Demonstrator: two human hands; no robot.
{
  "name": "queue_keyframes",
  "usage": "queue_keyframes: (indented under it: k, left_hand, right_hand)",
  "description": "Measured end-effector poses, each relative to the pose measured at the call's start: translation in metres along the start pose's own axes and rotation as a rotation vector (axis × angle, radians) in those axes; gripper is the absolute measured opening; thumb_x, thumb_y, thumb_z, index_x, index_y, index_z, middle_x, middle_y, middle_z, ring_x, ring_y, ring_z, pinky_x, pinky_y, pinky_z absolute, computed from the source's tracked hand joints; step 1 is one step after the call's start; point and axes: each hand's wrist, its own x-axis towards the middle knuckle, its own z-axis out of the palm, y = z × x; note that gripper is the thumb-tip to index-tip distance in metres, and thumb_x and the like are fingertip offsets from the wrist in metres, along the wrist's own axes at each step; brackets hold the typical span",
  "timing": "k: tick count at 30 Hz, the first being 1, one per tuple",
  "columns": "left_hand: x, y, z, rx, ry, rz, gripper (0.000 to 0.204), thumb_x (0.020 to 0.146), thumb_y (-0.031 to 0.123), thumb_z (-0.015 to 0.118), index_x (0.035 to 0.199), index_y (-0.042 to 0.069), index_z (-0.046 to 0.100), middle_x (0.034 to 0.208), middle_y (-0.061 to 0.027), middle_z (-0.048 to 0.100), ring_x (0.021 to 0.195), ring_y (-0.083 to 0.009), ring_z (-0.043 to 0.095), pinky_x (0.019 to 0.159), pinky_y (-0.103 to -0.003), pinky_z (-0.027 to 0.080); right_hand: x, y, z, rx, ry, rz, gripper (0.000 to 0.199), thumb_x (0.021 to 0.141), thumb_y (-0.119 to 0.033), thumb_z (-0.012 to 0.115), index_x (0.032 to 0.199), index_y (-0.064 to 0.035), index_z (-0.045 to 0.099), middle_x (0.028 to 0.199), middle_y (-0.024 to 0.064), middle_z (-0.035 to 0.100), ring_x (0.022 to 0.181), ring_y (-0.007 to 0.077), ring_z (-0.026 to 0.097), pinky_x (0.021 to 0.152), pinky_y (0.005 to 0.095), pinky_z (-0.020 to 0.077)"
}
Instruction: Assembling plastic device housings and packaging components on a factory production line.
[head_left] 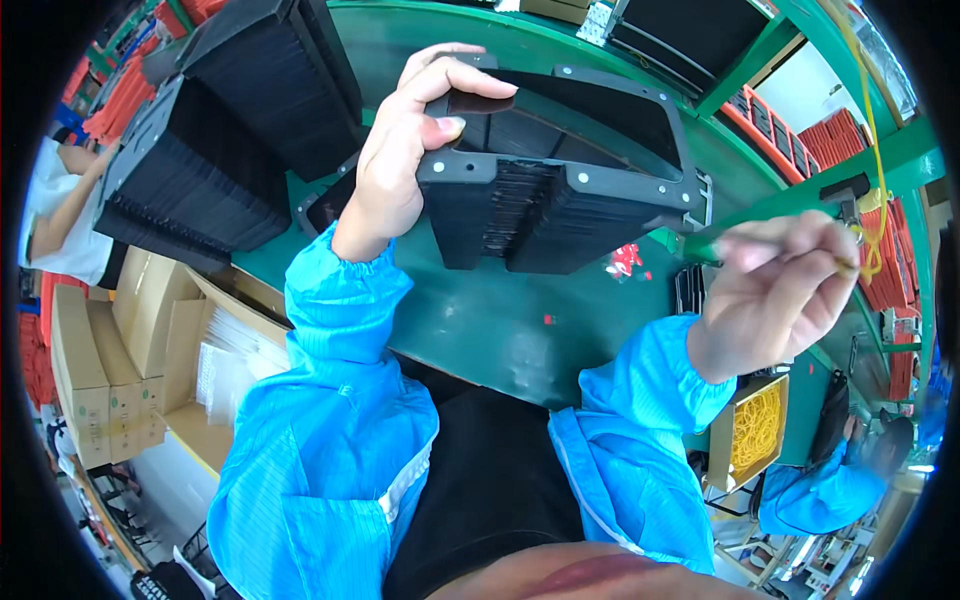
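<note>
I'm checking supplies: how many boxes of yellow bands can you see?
1: an open cardboard box filled with yellow bands, to the right of the right sleeve and below the right hand. Others may be hidden.

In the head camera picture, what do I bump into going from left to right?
Brown cardboard boxes, whitish flat things, left hand, small red pieces, right hand, red stacked things.

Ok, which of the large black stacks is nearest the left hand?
The middle stack with the glossy top: the left hand is at its left end. The rear-left stack and near-left stack stand apart from it.
</note>
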Motion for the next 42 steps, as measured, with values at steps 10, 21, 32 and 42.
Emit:
queue_keyframes:
  k: [10,21,32,42]
  left_hand:
    - [-0.010,-0.016,-0.002,0.024,0.006,0.003,0.060,0.089,0.045,0.047,0.117,-0.004,0.068,0.142,-0.0233,0.050,0.133,-0.0293,0.052,0.108,-0.037,0.042]
    - [-0.001,-0.005,0.000,-0.202,0.026,0.053,0.041,0.087,0.030,0.074,0.118,0.004,0.069,0.118,-0.0091,0.064,0.121,-0.0235,0.058,0.102,-0.041,0.048]
    - [-0.087,-0.072,-0.081,0.115,0.549,-0.413,0.026,0.086,0.013,0.077,0.109,0.004,0.069,0.119,-0.0097,0.062,0.113,-0.0183,0.060,0.092,-0.034,0.052]
    - [-0.160,-0.058,-0.116,0.791,0.023,-0.336,0.073,0.062,0.029,0.083,0.130,0.011,0.063,0.136,-0.0190,0.045,0.132,-0.0382,0.045,0.114,-0.043,0.036]
  right_hand:
    - [-0.014,0.010,0.024,-0.412,-0.623,-0.095,0.014,0.084,-0.002,0.073,0.095,0.0069,0.070,0.103,0.0271,0.072,0.085,0.0307,0.075,0.075,0.0365,0.0632]
    - [-0.022,0.014,0.034,-0.577,-0.456,-0.156,0.018,0.092,-0.007,0.071,0.104,0.0077,0.071,0.101,0.0251,0.074,0.076,0.0244,0.074,0.062,0.0272,0.0566]
    - [0.007,-0.006,-0.026,-0.674,0.034,-0.142,0.027,0.104,-0.012,0.059,0.121,0.0087,0.064,0.102,0.0248,0.074,0.067,0.0188,0.070,0.054,0.0208,0.0458]
    - [0.028,0.043,-0.068,-0.857,-0.048,0.244,0.026,0.103,-0.018,0.062,0.120,-0.0009,0.071,0.102,0.0134,0.077,0.075,0.0118,0.070,0.062,0.0212,0.0485]
